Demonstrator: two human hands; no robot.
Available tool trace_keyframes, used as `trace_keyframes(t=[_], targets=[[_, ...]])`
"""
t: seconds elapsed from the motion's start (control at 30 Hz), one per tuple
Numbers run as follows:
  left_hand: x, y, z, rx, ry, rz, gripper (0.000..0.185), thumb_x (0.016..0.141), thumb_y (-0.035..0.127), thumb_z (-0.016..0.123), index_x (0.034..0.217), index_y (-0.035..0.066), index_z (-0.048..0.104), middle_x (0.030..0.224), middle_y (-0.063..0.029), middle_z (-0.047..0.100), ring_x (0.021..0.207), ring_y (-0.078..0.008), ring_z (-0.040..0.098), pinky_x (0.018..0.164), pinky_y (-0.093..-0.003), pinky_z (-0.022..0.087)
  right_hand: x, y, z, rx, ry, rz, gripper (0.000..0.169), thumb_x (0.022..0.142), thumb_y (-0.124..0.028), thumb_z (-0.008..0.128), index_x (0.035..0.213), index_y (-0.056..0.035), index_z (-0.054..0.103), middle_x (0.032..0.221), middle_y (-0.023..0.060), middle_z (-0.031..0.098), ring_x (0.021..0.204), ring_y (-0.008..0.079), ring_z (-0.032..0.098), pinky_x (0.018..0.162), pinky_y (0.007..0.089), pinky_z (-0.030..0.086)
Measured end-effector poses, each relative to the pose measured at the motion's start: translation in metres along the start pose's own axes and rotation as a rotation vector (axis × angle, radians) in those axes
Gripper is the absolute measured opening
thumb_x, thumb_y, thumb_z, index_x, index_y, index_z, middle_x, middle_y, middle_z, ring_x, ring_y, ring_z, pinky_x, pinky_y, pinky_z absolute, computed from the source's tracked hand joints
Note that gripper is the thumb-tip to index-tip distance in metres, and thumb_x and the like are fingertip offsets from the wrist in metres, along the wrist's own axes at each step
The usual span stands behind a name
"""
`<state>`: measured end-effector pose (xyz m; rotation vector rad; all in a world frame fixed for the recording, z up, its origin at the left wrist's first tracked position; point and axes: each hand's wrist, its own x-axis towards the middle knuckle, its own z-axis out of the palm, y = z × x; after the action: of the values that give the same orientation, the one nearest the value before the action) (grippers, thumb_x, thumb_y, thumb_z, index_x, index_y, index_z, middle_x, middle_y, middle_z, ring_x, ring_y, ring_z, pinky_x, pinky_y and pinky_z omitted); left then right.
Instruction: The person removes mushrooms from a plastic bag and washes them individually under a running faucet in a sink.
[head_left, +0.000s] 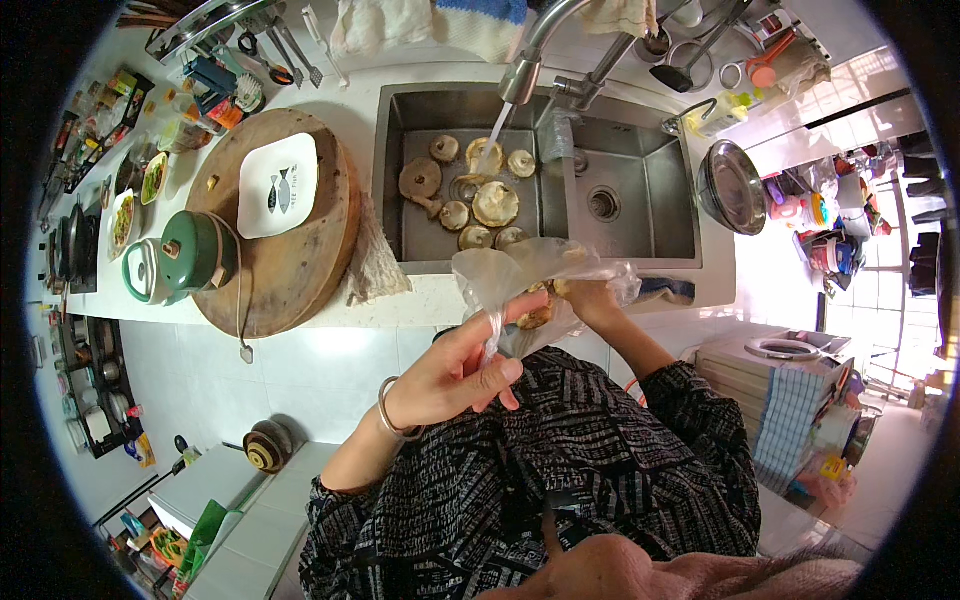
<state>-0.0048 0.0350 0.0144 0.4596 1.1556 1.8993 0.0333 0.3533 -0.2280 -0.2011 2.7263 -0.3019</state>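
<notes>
My left hand (457, 375), with a bangle at the wrist, pinches the gathered edge of a clear plastic bag (480, 274) in front of the sink. Brown mushrooms (534, 319) show through the film. My right hand (590, 301) is at the bag's other side, its fingers inside or behind the plastic beside the mushrooms; whether they grip one is hidden. Beyond the bag, several mushrooms (496, 204) lie on the floor of the left sink basin (416, 247). Water runs from the faucet (517, 81) onto one of them.
Right of the divider is a second basin (626, 202) with a drain. A steel bowl (733, 187) stands beside it. On the left, a round wooden chopping board (300, 292) bears a white fish-print plate (279, 187); a green electric pot (191, 251) stands at its edge, its cord hanging over the counter.
</notes>
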Motion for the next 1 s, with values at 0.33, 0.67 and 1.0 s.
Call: trace_keyframes(t=[0.33, 0.67, 1.0], targets=[[0.006, 0.004, -0.008, -0.050, 0.042, -0.029, 0.061, 0.101, 0.016, 0.047, 0.153, 0.005, 0.017, 0.152, -0.0084, 0.032, 0.054, -0.0058, 0.045, 0.068, -0.0313, 0.056, -0.003, 0.006, -0.013, 0.324, -0.096, -0.033, 0.035, 0.084, -0.017, 0.057, 0.118, -0.0054, 0.057, 0.106, 0.0252, 0.063, 0.096, 0.0431, 0.060, 0.086, 0.0495, 0.047], [-0.011, 0.003, -0.018, -0.133, 0.288, 0.000, 0.062, 0.099, 0.020, 0.051, 0.151, 0.004, 0.022, 0.152, -0.0154, 0.032, 0.054, -0.0067, 0.045, 0.068, -0.0306, 0.056, -0.015, -0.072, -0.242, 0.804, -0.236, -0.354, 0.039, 0.081, -0.010, 0.074, 0.116, -0.0052, 0.060, 0.114, 0.0101, 0.062, 0.102, 0.0188, 0.062, 0.089, 0.0306, 0.049], [-0.027, -0.007, -0.012, -0.131, 0.376, -0.081, 0.056, 0.098, 0.020, 0.054, 0.147, 0.001, 0.035, 0.149, -0.0150, 0.040, 0.075, -0.0090, 0.063, 0.056, -0.0184, 0.044, 0.271, -0.093, 0.001, 0.402, -0.330, -0.465, 0.035, 0.078, -0.011, 0.073, 0.110, -0.0030, 0.061, 0.100, 0.0150, 0.063, 0.100, 0.0313, 0.060, 0.085, 0.0390, 0.049]])
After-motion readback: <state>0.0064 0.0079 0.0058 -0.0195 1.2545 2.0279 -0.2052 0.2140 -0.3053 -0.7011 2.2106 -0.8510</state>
